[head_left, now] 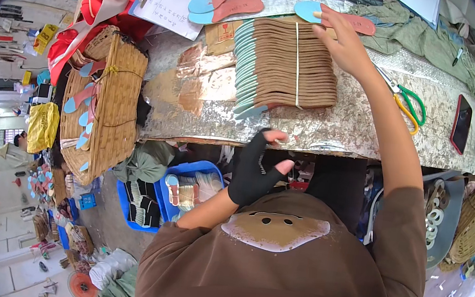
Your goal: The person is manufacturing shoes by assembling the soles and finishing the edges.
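A long row of brown insoles with pale blue ends (271, 62) lies on the worn workbench, bound by a white band (298, 57). My right hand (346, 47) is bare and reaches past the row's far right corner. Its fingers are stretched over a single reddish-brown insole with a blue end (361, 25); whether they touch it I cannot tell. Nearer to me, my left hand (255, 172) wears a black fingerless glove. Its thumb and forefinger are apart with nothing between them, just off the bench's front edge.
Two loose insoles (233, 4) lie beside a clipboard (169, 8) at the far left. Scissors with green and yellow handles (410, 106) and a phone (461, 124) are on the right. A wicker basket (121, 89) stands left; blue bins (160, 198) sit below the bench.
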A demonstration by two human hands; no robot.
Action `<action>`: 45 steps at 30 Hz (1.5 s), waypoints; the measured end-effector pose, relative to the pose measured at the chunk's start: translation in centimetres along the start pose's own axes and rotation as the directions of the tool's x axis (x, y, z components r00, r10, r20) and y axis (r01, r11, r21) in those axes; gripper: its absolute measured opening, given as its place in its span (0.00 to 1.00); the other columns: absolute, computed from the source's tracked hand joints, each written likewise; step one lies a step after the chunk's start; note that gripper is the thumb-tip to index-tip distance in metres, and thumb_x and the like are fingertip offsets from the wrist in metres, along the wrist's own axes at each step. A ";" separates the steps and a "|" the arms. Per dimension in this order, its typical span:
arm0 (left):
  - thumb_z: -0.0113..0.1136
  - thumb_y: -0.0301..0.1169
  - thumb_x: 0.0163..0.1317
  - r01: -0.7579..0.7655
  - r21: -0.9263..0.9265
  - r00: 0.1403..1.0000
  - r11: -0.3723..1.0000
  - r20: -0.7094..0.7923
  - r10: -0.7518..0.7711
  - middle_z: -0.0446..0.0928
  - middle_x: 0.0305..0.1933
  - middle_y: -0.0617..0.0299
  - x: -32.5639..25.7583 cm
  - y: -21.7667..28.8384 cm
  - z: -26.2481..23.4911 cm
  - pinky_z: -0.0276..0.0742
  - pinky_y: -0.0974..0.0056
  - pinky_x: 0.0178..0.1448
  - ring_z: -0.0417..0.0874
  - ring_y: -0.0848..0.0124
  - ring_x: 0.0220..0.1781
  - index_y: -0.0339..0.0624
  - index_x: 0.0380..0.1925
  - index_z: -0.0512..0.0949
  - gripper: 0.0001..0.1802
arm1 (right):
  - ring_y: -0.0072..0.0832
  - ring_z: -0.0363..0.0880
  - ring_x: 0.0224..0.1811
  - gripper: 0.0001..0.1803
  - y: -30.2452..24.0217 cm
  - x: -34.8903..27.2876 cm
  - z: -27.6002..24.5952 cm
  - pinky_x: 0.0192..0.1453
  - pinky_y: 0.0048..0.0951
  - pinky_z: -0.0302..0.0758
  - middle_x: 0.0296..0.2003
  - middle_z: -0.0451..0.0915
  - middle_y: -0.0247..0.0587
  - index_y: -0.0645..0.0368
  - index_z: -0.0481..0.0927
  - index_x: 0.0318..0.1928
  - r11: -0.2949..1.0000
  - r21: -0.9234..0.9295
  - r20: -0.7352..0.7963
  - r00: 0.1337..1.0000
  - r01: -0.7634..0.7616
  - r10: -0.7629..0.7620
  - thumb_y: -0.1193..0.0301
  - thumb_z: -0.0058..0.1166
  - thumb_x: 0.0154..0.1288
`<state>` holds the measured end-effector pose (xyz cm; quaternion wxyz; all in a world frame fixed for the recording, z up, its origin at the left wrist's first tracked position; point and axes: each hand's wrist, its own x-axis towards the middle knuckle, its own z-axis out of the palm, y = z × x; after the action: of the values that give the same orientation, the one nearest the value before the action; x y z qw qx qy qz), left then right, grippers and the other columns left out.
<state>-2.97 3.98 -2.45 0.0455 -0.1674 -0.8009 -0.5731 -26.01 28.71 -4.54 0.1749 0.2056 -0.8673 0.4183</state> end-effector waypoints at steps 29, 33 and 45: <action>0.81 0.44 0.45 -0.295 0.558 0.943 0.776 0.301 0.141 0.53 0.79 0.39 7.0 -3.0 -5.0 0.58 0.45 0.77 0.57 0.41 0.79 0.46 0.73 0.65 0.54 | 0.41 0.77 0.58 0.24 -11.6 -22.8 -1.0 0.63 0.40 0.66 0.52 0.83 0.37 0.56 0.77 0.55 0.972 0.112 -0.243 0.943 -0.206 0.228 0.83 0.55 0.56; 0.79 0.38 0.49 -0.268 0.608 0.961 0.748 0.218 0.168 0.58 0.77 0.39 6.9 -3.6 -3.7 0.58 0.44 0.77 0.59 0.41 0.78 0.45 0.69 0.71 0.45 | 0.41 0.78 0.57 0.25 -11.1 -22.9 -0.8 0.63 0.41 0.67 0.54 0.83 0.38 0.57 0.75 0.57 0.973 0.142 -0.224 0.952 -0.181 0.209 0.83 0.56 0.56; 0.76 0.34 0.51 -0.262 0.637 0.965 0.725 0.151 0.216 0.61 0.76 0.40 7.0 -4.2 -2.9 0.60 0.46 0.77 0.62 0.42 0.77 0.44 0.67 0.74 0.40 | 0.44 0.77 0.66 0.26 -10.7 -23.0 0.3 0.71 0.49 0.63 0.57 0.82 0.45 0.58 0.67 0.60 0.975 0.198 -0.202 0.969 -0.102 0.142 0.82 0.57 0.61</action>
<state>-11.19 1.55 -3.40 0.1480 -0.2616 -0.9226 -0.2419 -0.96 27.20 -8.68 0.2213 0.1209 -0.8114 0.5272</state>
